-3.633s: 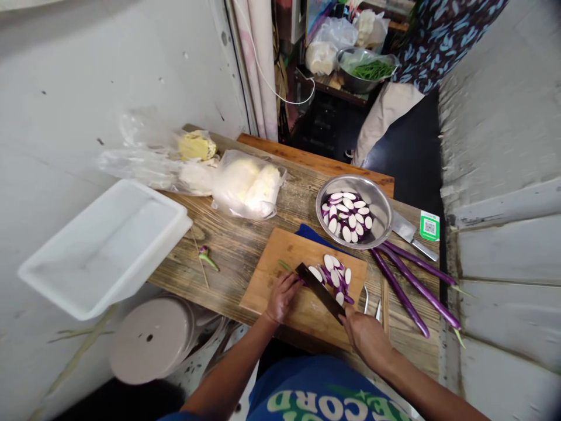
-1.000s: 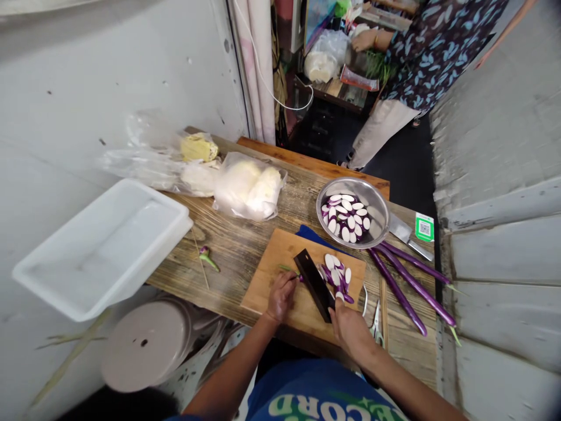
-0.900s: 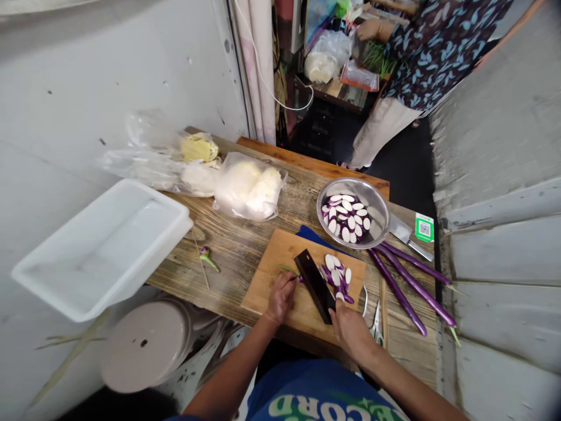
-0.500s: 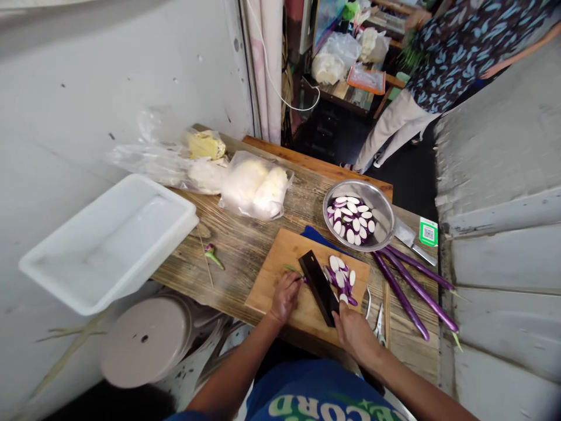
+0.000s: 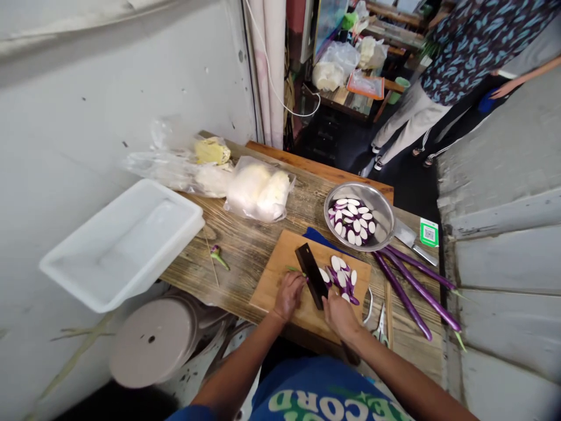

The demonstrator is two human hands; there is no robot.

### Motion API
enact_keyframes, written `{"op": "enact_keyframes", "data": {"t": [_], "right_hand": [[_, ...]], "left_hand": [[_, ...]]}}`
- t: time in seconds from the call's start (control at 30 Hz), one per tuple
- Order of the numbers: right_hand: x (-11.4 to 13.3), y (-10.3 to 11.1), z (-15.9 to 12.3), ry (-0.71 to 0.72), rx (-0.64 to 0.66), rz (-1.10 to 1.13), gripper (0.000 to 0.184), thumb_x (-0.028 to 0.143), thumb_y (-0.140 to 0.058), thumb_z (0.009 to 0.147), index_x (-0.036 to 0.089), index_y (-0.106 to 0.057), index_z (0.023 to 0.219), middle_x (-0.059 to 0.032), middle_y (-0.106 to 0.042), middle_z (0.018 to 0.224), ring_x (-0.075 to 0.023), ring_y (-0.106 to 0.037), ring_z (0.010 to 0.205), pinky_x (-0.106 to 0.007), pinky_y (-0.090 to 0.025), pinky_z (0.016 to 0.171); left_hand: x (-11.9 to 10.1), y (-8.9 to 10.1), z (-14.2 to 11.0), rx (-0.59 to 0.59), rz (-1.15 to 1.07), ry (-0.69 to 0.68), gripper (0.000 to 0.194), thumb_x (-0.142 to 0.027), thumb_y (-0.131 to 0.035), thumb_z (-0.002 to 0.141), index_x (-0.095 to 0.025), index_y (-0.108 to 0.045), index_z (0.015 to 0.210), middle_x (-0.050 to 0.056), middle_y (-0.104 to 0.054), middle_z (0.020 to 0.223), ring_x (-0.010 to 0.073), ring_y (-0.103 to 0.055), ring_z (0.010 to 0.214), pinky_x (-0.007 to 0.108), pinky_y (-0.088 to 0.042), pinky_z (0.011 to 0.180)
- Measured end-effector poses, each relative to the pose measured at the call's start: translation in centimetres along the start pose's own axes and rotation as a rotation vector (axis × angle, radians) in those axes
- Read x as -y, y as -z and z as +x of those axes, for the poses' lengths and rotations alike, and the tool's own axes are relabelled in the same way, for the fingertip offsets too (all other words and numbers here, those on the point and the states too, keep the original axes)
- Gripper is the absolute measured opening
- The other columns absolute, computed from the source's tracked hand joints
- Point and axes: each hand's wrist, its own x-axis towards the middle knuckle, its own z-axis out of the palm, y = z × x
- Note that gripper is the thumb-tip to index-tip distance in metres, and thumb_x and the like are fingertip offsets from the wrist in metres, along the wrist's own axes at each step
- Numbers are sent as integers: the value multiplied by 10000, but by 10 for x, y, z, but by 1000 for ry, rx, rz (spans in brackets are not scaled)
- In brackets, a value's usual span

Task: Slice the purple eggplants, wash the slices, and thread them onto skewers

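My right hand [image 5: 342, 316] grips a dark cleaver [image 5: 312, 276], its blade standing on the wooden cutting board [image 5: 269, 280]. Close against the blade's left side, my left hand [image 5: 290, 293] has its fingers curled around the stem end of an eggplant [image 5: 293, 269]; most of that piece is hidden by the fingers. Right of the blade lies a small heap of white-faced, purple-skinned eggplant slices [image 5: 342, 276]. Behind the board, a metal bowl [image 5: 385, 204] holds many more such slices. Several whole long eggplants [image 5: 405, 289] lie to the right of the board.
A second cleaver [image 5: 405, 234] lies beside the bowl, and scissors [image 5: 381, 327] rest right of the board. On the left are a white plastic tub [image 5: 123, 245], bagged white food [image 5: 260, 190] and a cut eggplant top [image 5: 218, 256]. Beyond the table stands a person [image 5: 473, 64].
The cleaver and my right hand have shifted slightly left, and another slice shows beside the blade. The person beyond the table has moved to the right, and a second person's legs show more.
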Motion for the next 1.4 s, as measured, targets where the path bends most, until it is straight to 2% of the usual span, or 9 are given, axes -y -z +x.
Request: {"op": "enact_keyframes", "data": {"t": [0.2,0.4,0.6,0.77,0.87,0.97,1.17,1.27,1.4], "right_hand": [[-30,16,0,34,-105,37,268,257,-310,924,91,-514,974,-130,-668,759,-191,-645,685,-244,-404,588],[-51,31,-6,93,-188,44,311,300,-282,923,106,-520,974,-117,-667,737,-197,-634,649,-253,-390,583],[-73,38,-25,186,-244,-68,351,319,-267,931,130,-549,1020,-94,-659,687,-191,-605,578,-249,-321,523],[-92,42,-38,233,-305,-271,265,263,-354,902,158,-593,950,-85,-635,740,-180,-593,614,-250,-302,532],[-99,44,-45,223,-317,-335,196,255,-438,861,145,-592,910,-100,-623,794,-186,-591,650,-255,-310,543],[-104,46,-49,251,-293,-366,165,245,-503,830,136,-584,924,-105,-614,825,-192,-581,674,-263,-328,558],[-109,42,-45,445,-240,-386,133,139,-490,820,116,-584,911,-121,-604,829,-214,-558,745,-281,-359,576],[-111,36,-41,520,-220,-381,188,97,-438,837,117,-586,952,-116,-608,843,-203,-549,750,-287,-375,596],[-128,35,-50,644,-181,-364,201,99,-433,841,127,-599,952,-102,-621,835,-195,-548,747,-292,-392,616]], "left_hand": [[1,9,3,150,156,46,248,-224,-432,882,-164,-584,1068,103,-574,1070,223,-486,1034,417,-403,907],[30,57,7,340,279,10,293,-269,-398,878,-216,-616,1066,58,-625,982,215,-517,940,377,-410,857],[72,106,6,27,499,325,297,-251,-394,855,-138,-623,1005,107,-629,912,234,-557,877,399,-442,818],[86,111,1,-31,512,665,297,-263,-439,814,-130,-613,1014,85,-645,787,240,-602,762,394,-483,724],[69,101,5,-149,556,641,334,-306,-430,838,-110,-589,1056,136,-645,910,279,-592,885,455,-467,789],[22,79,17,-284,517,347,364,-323,-412,873,-119,-554,1139,160,-600,1101,279,-527,1075,486,-401,928],[-94,20,43,582,174,-376,444,-312,-413,898,-220,-414,1332,77,-494,1329,213,-330,1310,459,-280,1074],[-109,6,51,776,177,-375,503,-391,-400,899,-204,-363,1365,92,-446,1369,206,-337,1309,454,-234,1098],[-85,16,55,837,161,-243,461,-345,-324,930,-229,-345,1376,70,-453,1366,173,-370,1290,423,-246,1104]]}}
